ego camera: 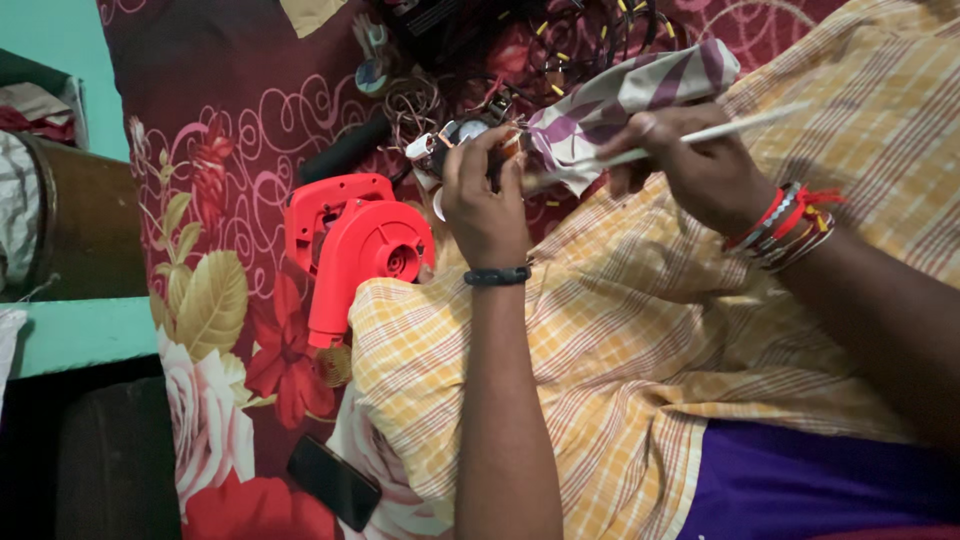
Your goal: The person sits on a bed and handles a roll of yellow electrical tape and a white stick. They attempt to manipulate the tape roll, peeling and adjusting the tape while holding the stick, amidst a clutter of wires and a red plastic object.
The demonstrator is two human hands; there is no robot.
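**Small motor part held over a lap, thin stick in the other hand**

Above the checked yellow cloth on the person's lap, the left hand has its fingers clamped around a small motor part, a roundish piece with a pale metal face and what looks like copper winding at its side. That piece sits at the far end of the hand, just beyond the knuckles, and a black band circles the wrist below it.

To the right, the right hand has its fingers closed together on a thin white stick, which runs slantwise from the far right down toward the motor part. Whether the stick's tip touches the part cannot be told, since the left hand covers that spot. Red and mixed-colour bangles ring the right wrist.

Just beyond both hands lies a striped purple and cream cloth, bunched up. Left of the left hand rests a red blower on the dark red flowered bedspread, close to the lap but not touching the hand. Far off, a tangle of wires spreads over the bedspread, with a black cylinder near it. Near the bottom, a black phone lies flat beside the yellow cloth.
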